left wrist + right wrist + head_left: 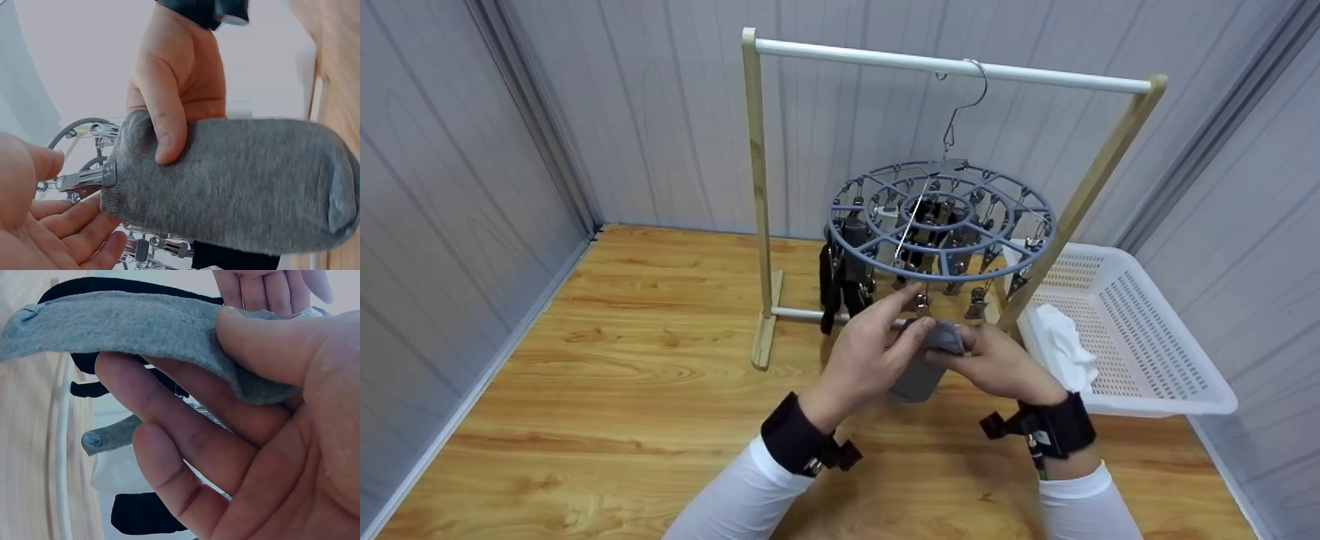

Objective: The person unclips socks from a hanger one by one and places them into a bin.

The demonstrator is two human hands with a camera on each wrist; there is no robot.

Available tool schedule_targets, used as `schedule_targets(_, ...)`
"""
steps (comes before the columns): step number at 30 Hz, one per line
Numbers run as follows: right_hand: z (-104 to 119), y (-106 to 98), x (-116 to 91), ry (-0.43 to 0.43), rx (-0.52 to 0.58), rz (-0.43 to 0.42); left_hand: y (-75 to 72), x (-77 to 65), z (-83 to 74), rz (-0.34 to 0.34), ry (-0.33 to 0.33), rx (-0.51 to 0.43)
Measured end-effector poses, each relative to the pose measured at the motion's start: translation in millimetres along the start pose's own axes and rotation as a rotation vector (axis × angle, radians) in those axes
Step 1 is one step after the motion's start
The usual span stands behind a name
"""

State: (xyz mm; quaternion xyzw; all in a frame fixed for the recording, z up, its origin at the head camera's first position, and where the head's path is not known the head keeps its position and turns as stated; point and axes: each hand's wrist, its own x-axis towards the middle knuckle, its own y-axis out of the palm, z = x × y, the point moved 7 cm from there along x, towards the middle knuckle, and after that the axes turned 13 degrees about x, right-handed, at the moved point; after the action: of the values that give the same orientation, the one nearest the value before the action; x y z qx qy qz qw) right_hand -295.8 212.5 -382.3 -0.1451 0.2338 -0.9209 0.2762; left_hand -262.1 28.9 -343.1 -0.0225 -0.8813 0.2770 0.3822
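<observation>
A grey sock (236, 180) hangs by its cuff from a metal clip (87, 178) of the round clip hanger (945, 276). With thumb on one side and fingers behind, my right hand (264, 422) pinches the sock close to the cuff. My left hand (862, 349) is beside that clip, its thumb and fingers spread on either side of it without squeezing. In the left wrist view the left fingers (81, 230) reach the corner of the cuff, and the clip's jaws lie flat on the fabric.
The hanger hooks over the white bar (870, 55) of a wooden stand. Dark socks (834, 281), another grey sock (112, 435) and a white one (118, 469) hang from it. On the right, a white basket (1177, 352) holds white cloth (1061, 345).
</observation>
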Motion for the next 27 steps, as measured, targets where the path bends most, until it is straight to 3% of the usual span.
schedule_targets(6,1.3,1.6,1.3,-0.007,-0.004,0.027,-3.5,1.0,2.3,-0.029,-0.057,-0.133)
schedule_targets(21,5.3,4.0,0.5,-0.041,-0.001,0.038,-6.1,1.5,-0.8,-0.069,-0.018,-0.125)
schedule_targets(27,5.4,4.8,1.1,-0.037,-0.005,0.037,-7.9,1.0,-1.8,-0.085,0.007,-0.08)
